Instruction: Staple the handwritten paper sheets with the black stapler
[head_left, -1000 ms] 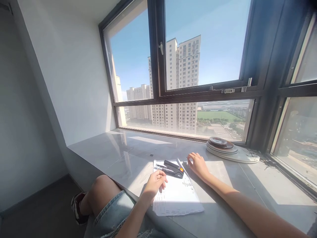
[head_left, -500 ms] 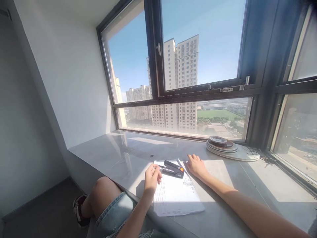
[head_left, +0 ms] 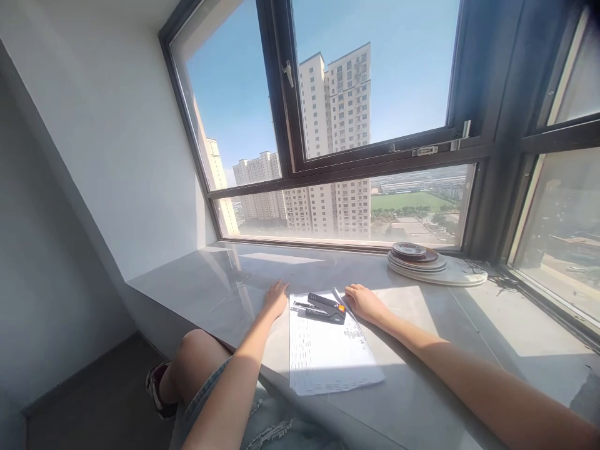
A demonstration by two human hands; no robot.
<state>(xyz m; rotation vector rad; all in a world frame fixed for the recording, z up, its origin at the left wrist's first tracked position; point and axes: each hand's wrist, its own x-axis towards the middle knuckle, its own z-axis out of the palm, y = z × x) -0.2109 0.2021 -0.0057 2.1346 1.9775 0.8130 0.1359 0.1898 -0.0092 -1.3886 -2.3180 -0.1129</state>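
A black stapler with an orange mark at its right end lies on a stack of printed paper, covering part of the far end. Its arms are spread apart, with metal parts showing between them. The paper rests on the pale, glossy windowsill, and a sunlight edge crosses its near end.

The left hand is on the sill just left of the paper's far corner, its fingers close together; whether they pinch anything, I cannot tell. The right hand rests just right of the paper's far edge, fingers loosely bent and close together, their tips partly hidden, so I cannot tell what they hold. Its forearm bars the way to the stapler from the near right.

Farther right, well apart from the stapler, a stack of plates sits on a pale oval board against the dark window frame. Thin dark scraps lie right of the board. Near left, a bent knee stands beside the sill's edge, above denim shorts.
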